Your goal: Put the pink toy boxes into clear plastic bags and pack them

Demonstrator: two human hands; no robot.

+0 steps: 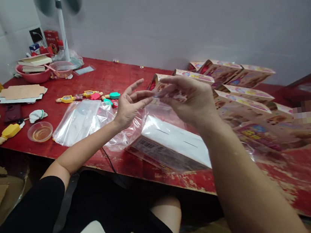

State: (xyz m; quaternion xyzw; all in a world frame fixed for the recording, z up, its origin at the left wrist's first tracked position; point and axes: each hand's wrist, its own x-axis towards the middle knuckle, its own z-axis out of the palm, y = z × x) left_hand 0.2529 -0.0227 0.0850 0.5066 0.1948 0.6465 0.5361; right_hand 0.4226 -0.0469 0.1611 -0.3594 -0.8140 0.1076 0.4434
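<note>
A box [174, 133] with a white face and a barcode on its end lies at the table's front edge inside a clear plastic bag [159, 110]. Above it, my left hand [131, 103] has its index finger stretched out, while thumb and another finger come together on what looks like the bag's clear film. My right hand [191, 99] faces it from the right, its fingertips pinched on the same film, almost touching the left ones. Left of the box lies a stack of flat clear bags [78, 120].
Several printed cartons [244, 100] stand in rows at the right on the red table [127, 69]. Small yellow and green toys [89, 94], a clear bowl [40, 132], a white cloth [38, 115] and a pink basin [33, 75] sit leftward. A fan [62, 29] stands behind.
</note>
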